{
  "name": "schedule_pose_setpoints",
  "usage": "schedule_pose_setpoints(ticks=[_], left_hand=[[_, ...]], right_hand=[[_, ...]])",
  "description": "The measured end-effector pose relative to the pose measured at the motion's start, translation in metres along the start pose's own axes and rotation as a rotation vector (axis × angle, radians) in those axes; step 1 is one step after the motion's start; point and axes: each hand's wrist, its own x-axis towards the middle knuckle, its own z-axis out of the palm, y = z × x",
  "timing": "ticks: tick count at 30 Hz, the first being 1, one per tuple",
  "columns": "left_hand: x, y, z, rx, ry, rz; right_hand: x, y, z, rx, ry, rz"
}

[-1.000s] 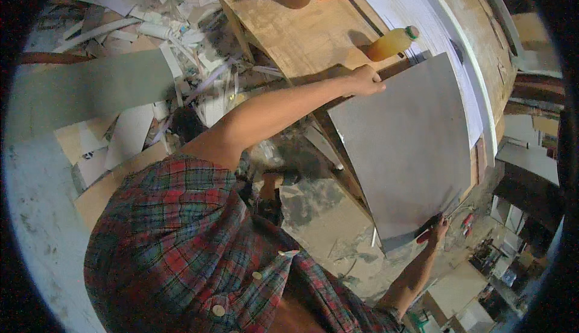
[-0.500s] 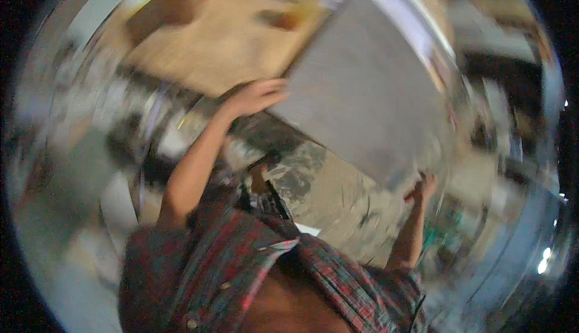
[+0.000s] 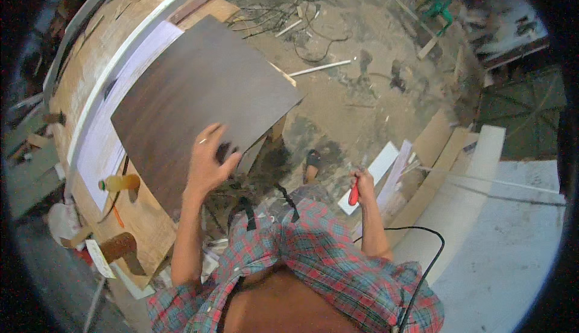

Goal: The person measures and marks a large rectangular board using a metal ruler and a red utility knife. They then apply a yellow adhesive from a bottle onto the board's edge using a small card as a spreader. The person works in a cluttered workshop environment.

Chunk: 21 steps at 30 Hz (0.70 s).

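A dark brown-grey rectangular board (image 3: 217, 85) lies on the workbench, one corner pointing away from me. My left hand (image 3: 211, 158) is over its near edge with fingers spread and curved; whether it touches the board I cannot tell. Off to the right, away from the board, my right hand (image 3: 363, 183) is closed around a red-handled tool (image 3: 354, 192). The tool's working end is hidden by the hand, so its kind does not show.
Plywood (image 3: 154, 221) and a long white strip (image 3: 129, 46) lie under and beside the board. A yellowish bottle (image 3: 123, 183) and brown cylinder (image 3: 117, 247) are at left. Cables (image 3: 319, 58) and scraps litter the floor. Large white panels (image 3: 500, 218) and a black cord (image 3: 437, 234) are right.
My view has turned, so the board now appears further left. My left hand has shifted from the board's left corner to its near edge. My right hand is now farther from the board.
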Motion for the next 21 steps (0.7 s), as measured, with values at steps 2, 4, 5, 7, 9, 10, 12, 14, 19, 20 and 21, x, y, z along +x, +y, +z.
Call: schedule_pose_setpoints(ticks=[2,4,5,7,9,10,12,14,19,20,21], left_hand=[[0.067,0.036,0.053,0.071,-0.111,0.104],[0.143,0.055,0.099,0.164,-0.185,0.233],[0.173,0.055,0.12,0.217,-0.234,0.293],[0.2,0.046,0.148,0.389,-0.411,0.34],[0.219,0.018,0.152,0.603,-0.66,0.399],[0.229,0.02,0.155,0.639,-0.809,0.382],[0.245,0.036,0.16,0.675,-0.864,0.388],[0.258,0.047,0.166,0.728,-0.969,0.31],[0.265,0.053,0.173,0.633,-0.925,0.336],[0.264,0.053,0.173,0.627,-0.895,0.374],[0.264,0.052,0.174,0.622,-0.893,0.369]], right_hand=[[0.009,0.009,0.004,0.045,-0.053,0.086],[0.054,0.047,-0.011,-0.174,-0.161,-0.054],[0.075,0.078,-0.015,-0.282,-0.214,-0.114],[0.107,0.111,-0.028,-0.284,-0.302,-0.041],[0.095,0.056,-0.015,-0.26,-0.323,0.127],[0.105,0.055,-0.019,-0.21,-0.299,0.125],[0.13,0.064,-0.039,-0.127,-0.252,0.133],[0.157,0.061,-0.054,-0.151,-0.247,0.205],[0.188,0.083,-0.073,-0.125,-0.235,0.237],[0.187,0.079,-0.071,-0.143,-0.233,0.242],[0.185,0.076,-0.068,-0.161,-0.232,0.248]])
